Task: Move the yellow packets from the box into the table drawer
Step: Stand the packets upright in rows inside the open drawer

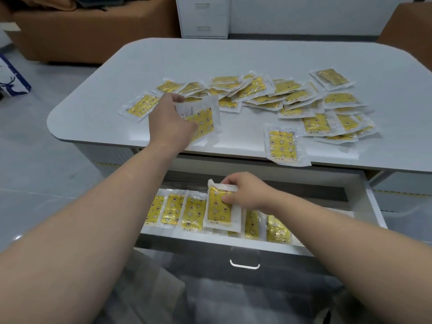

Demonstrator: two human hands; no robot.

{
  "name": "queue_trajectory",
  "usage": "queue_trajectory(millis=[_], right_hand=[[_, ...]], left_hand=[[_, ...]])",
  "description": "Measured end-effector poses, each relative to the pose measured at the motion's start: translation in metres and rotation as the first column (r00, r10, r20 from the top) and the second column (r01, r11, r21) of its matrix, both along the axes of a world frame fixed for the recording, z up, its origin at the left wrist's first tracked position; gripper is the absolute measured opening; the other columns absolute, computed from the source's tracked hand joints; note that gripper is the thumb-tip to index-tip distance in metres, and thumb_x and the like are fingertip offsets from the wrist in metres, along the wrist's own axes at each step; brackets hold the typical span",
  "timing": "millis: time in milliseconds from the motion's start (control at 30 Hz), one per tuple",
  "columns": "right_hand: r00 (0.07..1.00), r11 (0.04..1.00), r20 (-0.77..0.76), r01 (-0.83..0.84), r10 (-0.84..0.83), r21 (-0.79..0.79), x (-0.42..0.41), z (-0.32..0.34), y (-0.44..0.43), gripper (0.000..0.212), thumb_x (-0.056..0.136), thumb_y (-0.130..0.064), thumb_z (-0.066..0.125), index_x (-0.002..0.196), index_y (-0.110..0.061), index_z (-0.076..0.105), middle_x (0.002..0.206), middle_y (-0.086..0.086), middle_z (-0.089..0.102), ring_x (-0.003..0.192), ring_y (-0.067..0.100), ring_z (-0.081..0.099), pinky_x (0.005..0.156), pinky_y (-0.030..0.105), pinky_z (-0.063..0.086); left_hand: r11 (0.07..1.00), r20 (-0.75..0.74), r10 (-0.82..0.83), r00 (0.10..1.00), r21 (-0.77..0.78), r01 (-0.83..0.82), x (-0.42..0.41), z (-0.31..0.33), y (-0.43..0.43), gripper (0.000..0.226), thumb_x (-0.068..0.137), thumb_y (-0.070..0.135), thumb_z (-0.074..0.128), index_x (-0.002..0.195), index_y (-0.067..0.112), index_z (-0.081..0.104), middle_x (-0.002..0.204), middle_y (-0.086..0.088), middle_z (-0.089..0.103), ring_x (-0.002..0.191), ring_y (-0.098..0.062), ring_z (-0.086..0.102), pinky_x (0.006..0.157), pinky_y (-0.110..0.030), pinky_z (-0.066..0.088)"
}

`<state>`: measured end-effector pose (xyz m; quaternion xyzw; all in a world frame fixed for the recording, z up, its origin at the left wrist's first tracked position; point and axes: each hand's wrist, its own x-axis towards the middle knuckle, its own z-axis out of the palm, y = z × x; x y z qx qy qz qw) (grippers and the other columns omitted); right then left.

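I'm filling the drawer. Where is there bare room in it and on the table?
Drawer: right end, between the row of packets and the right wall. Table: the far half, beyond the pile of packets, which crowds the middle and right.

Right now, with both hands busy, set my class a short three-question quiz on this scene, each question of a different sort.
1. True or false: the drawer stands shut.
2. The left grip holds its packet over: A the tabletop; B the floor; C the sofa.
3. Which grip holds a second packet over the row of packets in the drawer?

Key: 1 false; 2 A; 3 the right grip.
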<state>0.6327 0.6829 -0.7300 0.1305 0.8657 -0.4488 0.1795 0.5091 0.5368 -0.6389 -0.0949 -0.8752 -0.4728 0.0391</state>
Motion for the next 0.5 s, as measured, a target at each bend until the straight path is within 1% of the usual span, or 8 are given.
queue_trajectory(millis=[67, 133, 167, 267, 333, 400, 433, 500], right_hand=[[0.999, 0.999, 0.032, -0.029, 0.028, 0.021, -0.005, -0.014, -0.007, 0.019, 0.091, -0.018, 0.073, 0.110, -0.021, 0.070, 0.103, -0.004, 0.072, 0.094, 0.015, 0.069, 0.089, 0.039, 0.059], [0.997, 0.995, 0.037, -0.069, 0.066, 0.074, -0.010, -0.024, -0.014, 0.025, 0.091, -0.021, 0.073, 0.115, -0.021, 0.069, 0.114, -0.002, 0.069, 0.102, 0.017, 0.065, 0.093, 0.038, 0.055], [0.996, 0.990, 0.032, -0.087, 0.084, 0.107, -0.012, -0.029, -0.017, 0.030, 0.091, -0.024, 0.074, 0.120, -0.021, 0.067, 0.122, -0.001, 0.066, 0.107, 0.018, 0.063, 0.094, 0.036, 0.053], [0.991, 0.964, 0.013, -0.133, 0.133, 0.232, -0.016, -0.039, -0.024, 0.046, 0.091, -0.033, 0.073, 0.134, -0.022, 0.059, 0.135, 0.002, 0.054, 0.118, 0.022, 0.056, 0.093, 0.031, 0.047], [0.980, 0.903, 0.013, -0.188, 0.198, 0.385, -0.017, -0.045, -0.026, 0.051, 0.090, -0.043, 0.070, 0.135, -0.024, 0.055, 0.133, 0.004, 0.049, 0.114, 0.024, 0.055, 0.092, 0.035, 0.048], [0.968, 0.827, 0.026, -0.226, 0.249, 0.515, -0.016, -0.047, -0.025, 0.058, 0.088, -0.053, 0.069, 0.136, -0.026, 0.051, 0.131, 0.005, 0.046, 0.117, 0.026, 0.052, 0.095, 0.039, 0.048], [0.967, 0.811, 0.021, -0.224, 0.253, 0.540, -0.016, -0.045, -0.023, 0.062, 0.086, -0.056, 0.069, 0.137, -0.026, 0.050, 0.132, 0.005, 0.045, 0.120, 0.027, 0.050, 0.097, 0.041, 0.048], [0.973, 0.830, -0.008, -0.193, 0.231, 0.524, -0.014, -0.038, -0.018, 0.065, 0.085, -0.056, 0.069, 0.139, -0.026, 0.049, 0.132, 0.005, 0.047, 0.121, 0.027, 0.050, 0.100, 0.042, 0.048]], left_hand=[[1.000, -0.008, -0.002, 1.000, 0.031, 0.002, 0.000, 0.000, 0.001, 0.046, 0.083, 0.014, 0.077, 0.123, 0.024, 0.056, 0.093, 0.016, 0.054, 0.072, 0.000, 0.055, 0.063, -0.009, 0.047], [0.997, 0.005, -0.010, 1.000, 0.076, 0.010, 0.000, -0.001, 0.002, 0.042, 0.084, 0.016, 0.078, 0.120, 0.024, 0.057, 0.097, 0.012, 0.062, 0.081, -0.006, 0.063, 0.078, -0.026, 0.056], [0.996, 0.005, -0.018, 1.000, 0.089, 0.017, -0.001, -0.001, 0.003, 0.041, 0.084, 0.017, 0.078, 0.118, 0.024, 0.057, 0.099, 0.010, 0.065, 0.085, -0.008, 0.065, 0.081, -0.031, 0.057], [0.991, -0.006, -0.052, 0.999, 0.124, 0.053, -0.002, 0.001, 0.006, 0.036, 0.083, 0.017, 0.078, 0.112, 0.024, 0.057, 0.101, 0.006, 0.068, 0.088, -0.011, 0.067, 0.080, -0.030, 0.057], [0.986, -0.002, -0.072, 0.997, 0.152, 0.072, -0.002, 0.003, 0.007, 0.036, 0.082, 0.017, 0.079, 0.111, 0.024, 0.057, 0.101, 0.005, 0.069, 0.088, -0.011, 0.068, 0.077, -0.029, 0.057], [0.982, 0.010, -0.095, 0.995, 0.165, 0.092, -0.002, 0.003, 0.008, 0.037, 0.083, 0.018, 0.079, 0.111, 0.027, 0.056, 0.102, 0.005, 0.070, 0.089, -0.010, 0.069, 0.077, -0.027, 0.057], [0.980, 0.019, -0.110, 0.994, 0.171, 0.105, -0.001, 0.004, 0.009, 0.037, 0.083, 0.019, 0.078, 0.111, 0.028, 0.056, 0.103, 0.006, 0.071, 0.089, -0.009, 0.070, 0.077, -0.027, 0.057], [0.975, 0.039, -0.132, 0.991, 0.183, 0.123, -0.001, 0.005, 0.011, 0.033, 0.084, 0.019, 0.078, 0.108, 0.028, 0.057, 0.101, 0.006, 0.072, 0.087, -0.008, 0.070, 0.076, -0.027, 0.058]])
